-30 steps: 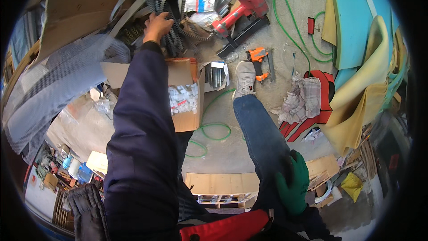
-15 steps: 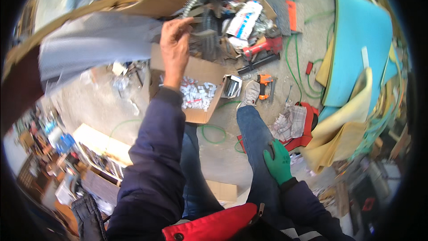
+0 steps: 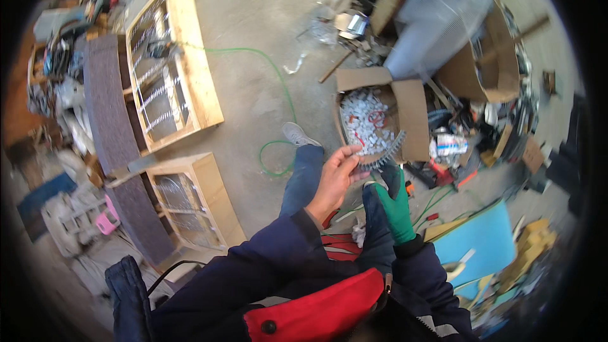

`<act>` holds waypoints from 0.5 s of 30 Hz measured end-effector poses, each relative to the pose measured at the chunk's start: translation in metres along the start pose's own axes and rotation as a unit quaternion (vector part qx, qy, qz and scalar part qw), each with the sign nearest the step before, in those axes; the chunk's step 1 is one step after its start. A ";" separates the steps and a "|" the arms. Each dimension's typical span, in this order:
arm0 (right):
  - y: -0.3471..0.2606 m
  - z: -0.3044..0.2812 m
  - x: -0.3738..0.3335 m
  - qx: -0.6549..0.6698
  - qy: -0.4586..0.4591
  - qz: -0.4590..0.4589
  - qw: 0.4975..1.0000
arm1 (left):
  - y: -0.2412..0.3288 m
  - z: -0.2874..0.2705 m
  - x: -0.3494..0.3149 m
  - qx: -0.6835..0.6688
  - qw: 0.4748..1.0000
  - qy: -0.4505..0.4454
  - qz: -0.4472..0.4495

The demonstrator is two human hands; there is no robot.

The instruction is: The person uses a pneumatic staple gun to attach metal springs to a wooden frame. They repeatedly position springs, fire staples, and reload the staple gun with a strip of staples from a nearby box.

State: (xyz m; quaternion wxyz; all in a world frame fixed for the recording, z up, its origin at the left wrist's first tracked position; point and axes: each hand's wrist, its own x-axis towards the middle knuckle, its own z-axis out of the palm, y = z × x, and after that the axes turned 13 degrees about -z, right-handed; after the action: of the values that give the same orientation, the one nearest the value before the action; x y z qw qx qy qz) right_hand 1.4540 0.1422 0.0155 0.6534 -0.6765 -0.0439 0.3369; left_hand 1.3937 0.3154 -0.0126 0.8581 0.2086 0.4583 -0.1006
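Low over the open cardboard box (image 3: 413,114), a curved, comb-like strip of grey metal pieces (image 3: 391,152) is pinched in my bare left hand (image 3: 337,178). My right hand (image 3: 398,210), in a green glove with dark fingertips, is just below the strip. Its thumb and fingers are apart, and I cannot tell whether the fingertips touch the strip. Small white pieces (image 3: 362,114) fill the box, with some red bits among them.
Two wooden frames, the larger (image 3: 201,88) strung with metal springs, stand on the left. A green hose (image 3: 278,79) loops over the floor. Right of the box lie a roll of grey mesh (image 3: 424,31), another cardboard box (image 3: 491,73) and tools. Blue foam (image 3: 484,240) is at the lower right.
My view has swung left, bringing the wooden frames closer in. My left hand has brought the strip back from the tool pile, and my right hand has risen from my knee toward it.
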 end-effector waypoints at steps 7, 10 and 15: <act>-0.061 0.223 0.088 -0.026 -0.160 0.052 0.985 | 0.118 -0.138 -0.080 -0.059 0.998 0.003 -0.031; -0.087 0.324 0.106 -0.062 -0.283 0.014 0.957 | 0.163 -0.188 -0.120 -0.078 0.995 0.036 0.056; -0.119 0.465 0.115 -0.210 -0.443 -0.116 0.864 | 0.208 -0.253 -0.175 -0.150 0.963 0.086 0.205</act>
State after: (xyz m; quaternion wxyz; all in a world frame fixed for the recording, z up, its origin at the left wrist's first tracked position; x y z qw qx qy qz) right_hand 1.3488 0.6140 0.1163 0.4417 -0.5676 -0.4765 0.5057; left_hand 1.1830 0.6120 0.0634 0.8389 0.1750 0.4882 0.1652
